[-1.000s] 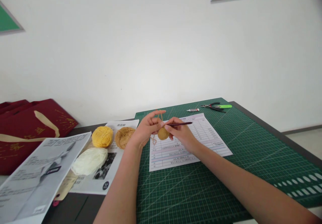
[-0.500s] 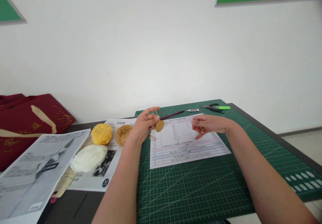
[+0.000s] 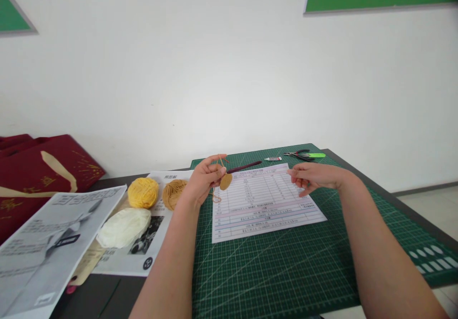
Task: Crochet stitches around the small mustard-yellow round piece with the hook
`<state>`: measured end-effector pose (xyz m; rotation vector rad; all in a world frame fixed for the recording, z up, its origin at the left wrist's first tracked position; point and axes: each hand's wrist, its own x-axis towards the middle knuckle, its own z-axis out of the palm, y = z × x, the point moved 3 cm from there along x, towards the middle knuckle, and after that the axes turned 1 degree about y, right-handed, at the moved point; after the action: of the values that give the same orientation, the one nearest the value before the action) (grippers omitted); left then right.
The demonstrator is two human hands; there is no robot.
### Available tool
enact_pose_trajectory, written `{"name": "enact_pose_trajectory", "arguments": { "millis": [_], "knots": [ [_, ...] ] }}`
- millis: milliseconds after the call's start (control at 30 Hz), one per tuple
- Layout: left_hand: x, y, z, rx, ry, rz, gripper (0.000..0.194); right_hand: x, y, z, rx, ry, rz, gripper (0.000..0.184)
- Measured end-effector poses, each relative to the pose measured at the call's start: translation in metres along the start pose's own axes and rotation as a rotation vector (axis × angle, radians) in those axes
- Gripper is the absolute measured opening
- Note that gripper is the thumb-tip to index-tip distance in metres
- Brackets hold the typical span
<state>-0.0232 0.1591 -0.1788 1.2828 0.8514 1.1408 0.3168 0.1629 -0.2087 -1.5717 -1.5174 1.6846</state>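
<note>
My left hand (image 3: 207, 178) is closed, pinching a small round tan crochet piece (image 3: 225, 182) between thumb and fingers. A strand of tan yarn (image 3: 221, 160) runs up over its raised index finger, and a loose loop hangs below. A dark red crochet hook (image 3: 245, 167) reaches right from the fingertips; whether it is gripped or only rests there I cannot tell. My right hand (image 3: 306, 176) hovers near the upper right corner of a printed chart sheet (image 3: 265, 214). Its thumb and index finger are together, the other fingers loosely curled; anything between them is too small to see.
Left of the mat (image 3: 272, 266) lie a yellow yarn ball (image 3: 143, 193), a tan yarn ball (image 3: 174, 194) and a white bundle (image 3: 124, 228) on printed sheets (image 3: 46, 242). Dark red bags (image 3: 71, 161) stand behind. A small tube (image 3: 273, 159), pliers (image 3: 298, 154) and a bright green tool (image 3: 317, 155) lie at the back.
My right hand has moved right, away from the left hand, towards the sheet's corner. My left hand keeps its hold on the crochet piece. The view has shifted slightly.
</note>
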Motion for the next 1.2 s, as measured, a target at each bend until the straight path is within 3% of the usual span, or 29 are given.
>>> {"name": "enact_pose_trajectory", "arguments": {
  "millis": [233,367,500,700,833,967,1200],
  "knots": [
    [-0.001,-0.001,0.001,0.013,-0.011,-0.016,0.030,-0.001,0.003,-0.006,-0.047,0.057,0.015,0.025],
    [-0.001,-0.001,0.001,0.019,-0.018,-0.023,0.029,-0.003,-0.005,0.001,-0.041,0.032,-0.072,0.021],
    [-0.001,-0.002,0.001,0.025,-0.016,-0.033,0.030,0.002,-0.024,0.022,0.008,0.013,-0.262,0.021],
    [-0.002,-0.005,0.003,0.027,-0.020,-0.055,0.030,0.015,-0.051,0.074,0.080,0.009,-0.598,0.020],
    [-0.002,-0.006,0.005,0.025,-0.036,-0.067,0.029,0.015,-0.060,0.101,0.159,-0.005,-0.766,0.032],
    [-0.002,-0.007,0.008,0.027,-0.063,-0.073,0.028,0.018,-0.061,0.115,0.177,0.052,-0.852,0.025],
    [0.000,-0.014,0.016,0.035,-0.103,-0.074,0.032,0.037,-0.048,0.133,0.171,0.163,-0.878,0.023]
  ]
}}
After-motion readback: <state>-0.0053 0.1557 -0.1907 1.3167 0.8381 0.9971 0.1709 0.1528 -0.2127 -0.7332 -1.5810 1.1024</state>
